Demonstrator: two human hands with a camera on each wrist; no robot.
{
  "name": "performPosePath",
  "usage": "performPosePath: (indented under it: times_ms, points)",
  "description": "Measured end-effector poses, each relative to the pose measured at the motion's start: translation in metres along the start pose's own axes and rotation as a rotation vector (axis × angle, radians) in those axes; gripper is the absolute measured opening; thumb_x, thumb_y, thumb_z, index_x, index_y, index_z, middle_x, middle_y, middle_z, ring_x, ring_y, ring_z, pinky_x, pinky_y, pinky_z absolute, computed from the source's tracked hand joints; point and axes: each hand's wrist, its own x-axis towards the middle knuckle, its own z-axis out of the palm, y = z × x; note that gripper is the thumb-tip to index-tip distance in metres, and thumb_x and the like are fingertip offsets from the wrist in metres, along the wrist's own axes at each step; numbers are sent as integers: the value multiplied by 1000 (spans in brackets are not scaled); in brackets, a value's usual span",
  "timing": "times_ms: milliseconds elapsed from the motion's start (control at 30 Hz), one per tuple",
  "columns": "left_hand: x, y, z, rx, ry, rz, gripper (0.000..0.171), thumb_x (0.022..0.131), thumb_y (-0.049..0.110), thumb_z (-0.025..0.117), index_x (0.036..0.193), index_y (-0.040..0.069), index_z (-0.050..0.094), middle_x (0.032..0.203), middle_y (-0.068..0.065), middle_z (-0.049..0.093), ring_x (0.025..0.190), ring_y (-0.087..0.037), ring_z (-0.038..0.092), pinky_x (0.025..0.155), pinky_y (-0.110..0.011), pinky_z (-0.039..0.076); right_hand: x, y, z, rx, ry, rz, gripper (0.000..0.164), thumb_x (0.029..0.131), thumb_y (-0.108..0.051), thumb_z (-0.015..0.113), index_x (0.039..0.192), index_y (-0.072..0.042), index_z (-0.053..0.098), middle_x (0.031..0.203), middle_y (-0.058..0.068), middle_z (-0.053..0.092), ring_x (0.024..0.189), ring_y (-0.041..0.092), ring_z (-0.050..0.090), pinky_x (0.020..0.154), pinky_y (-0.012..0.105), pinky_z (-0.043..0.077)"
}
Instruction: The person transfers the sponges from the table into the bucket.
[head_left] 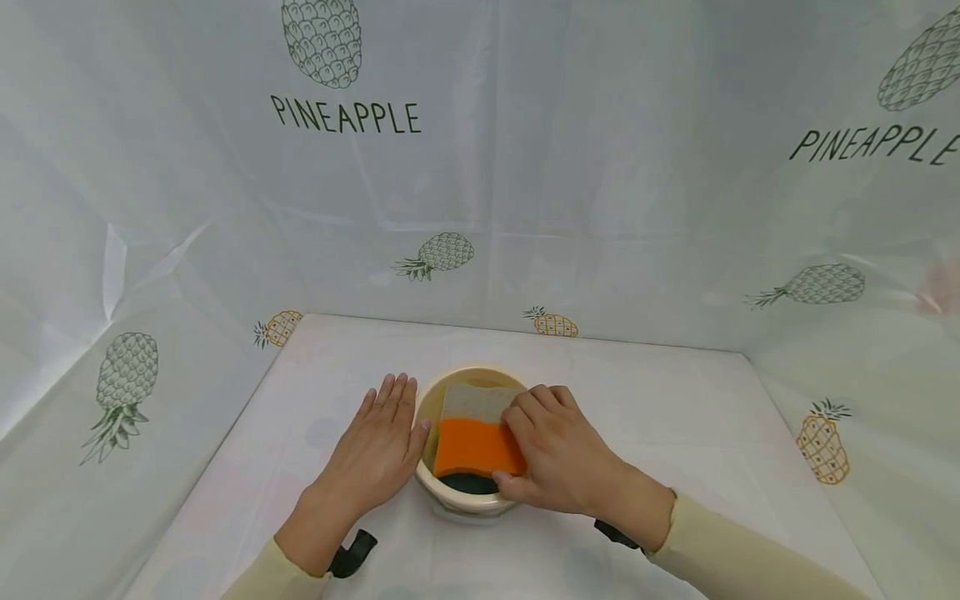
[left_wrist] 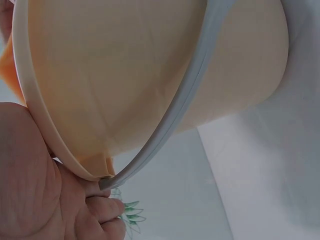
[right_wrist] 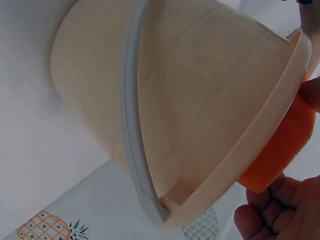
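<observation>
A cream bucket (head_left: 461,502) with a grey handle (left_wrist: 172,112) stands upright in front of me. At its mouth, an orange sponge (head_left: 477,446) shows with a beige-grey piece (head_left: 472,402) along its far side. My right hand (head_left: 562,458) grips the sponge's right side with curled fingers, the thumb over the bucket's near rim. In the right wrist view, the sponge (right_wrist: 280,150) sticks up above the rim. On the left, my left hand (head_left: 375,454) lies flat against the rim with its fingers straight. Something dark green (head_left: 468,483) lies inside, mostly hidden below the sponge.
The bucket stands on a white table (head_left: 637,392). A white sheet (head_left: 600,167) printed with pineapples rises behind the table and along both sides. Dark straps (head_left: 352,554) show at both wrists.
</observation>
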Motion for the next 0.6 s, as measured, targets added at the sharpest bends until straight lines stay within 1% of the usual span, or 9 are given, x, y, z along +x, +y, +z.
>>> performPosePath:
  times_ms: [133,300,433,600]
  points:
    - [0,0,1,-8,12,5,67,112,37,48,159,-10,36,165,-28,38,158,-42,30,129,-59,24,0,-1,3,-5,-7,-18,47,85,-57,71,103,-14,64,99,0,61,97,21,54,86,38,42]
    - [0,-1,3,-12,23,11,67,112,36,48,159,-10,37,165,-28,39,158,-42,31,129,-59,25,1,-1,5,-15,-33,-20,44,86,-56,70,100,-15,63,96,-1,59,93,20,51,83,36,39]
    - [0,-1,3,-11,22,10,67,112,37,47,159,-10,36,165,-28,38,158,-42,31,129,-59,25,1,-1,6,-3,-79,-8,43,88,-56,69,102,-16,63,96,-2,58,93,19,50,83,35,38]
    - [-1,0,2,-20,18,5,66,113,36,47,159,-10,36,165,-28,38,158,-42,30,129,-59,24,2,-1,6,48,-158,21,47,93,-59,67,110,-16,66,105,-2,62,101,18,52,88,36,41]
